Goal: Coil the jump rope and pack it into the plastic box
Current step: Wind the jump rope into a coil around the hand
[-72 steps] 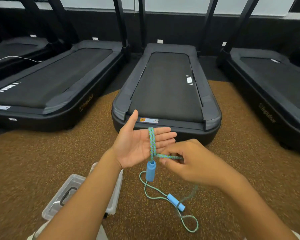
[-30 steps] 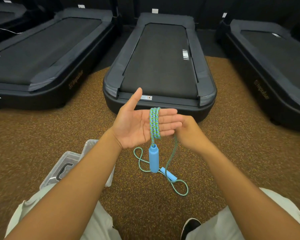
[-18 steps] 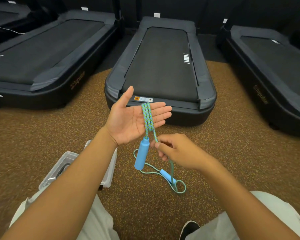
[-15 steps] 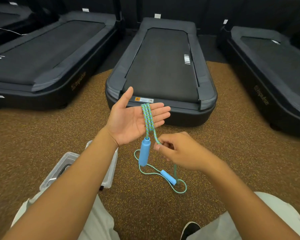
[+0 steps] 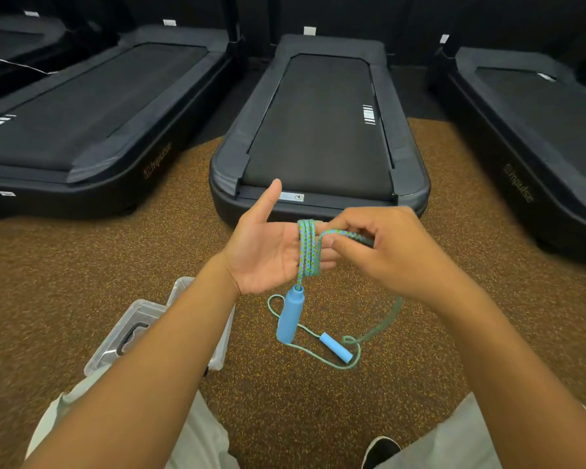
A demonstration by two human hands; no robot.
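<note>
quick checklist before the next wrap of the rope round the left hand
1. Left hand open and flat, fingers together: ok.
2. Wraps of the jump rope lie side by side on the fingers, none crossed: ok.
3. Right hand pinches the free strand: ok.
4. Hanging handle clear of the floor: cannot tell.
5. Slack on the floor by the second handle free of knots: cannot tell, one small loop shows.
6. Plastic box within reach, open: cannot tell, arm covers it.

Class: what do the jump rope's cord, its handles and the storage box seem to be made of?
Cord: braided fabric, woven blue-green pattern. Handles: probably foam or soft plastic, smooth matte blue. Box: clear glossy plastic, see-through with glints.
</note>
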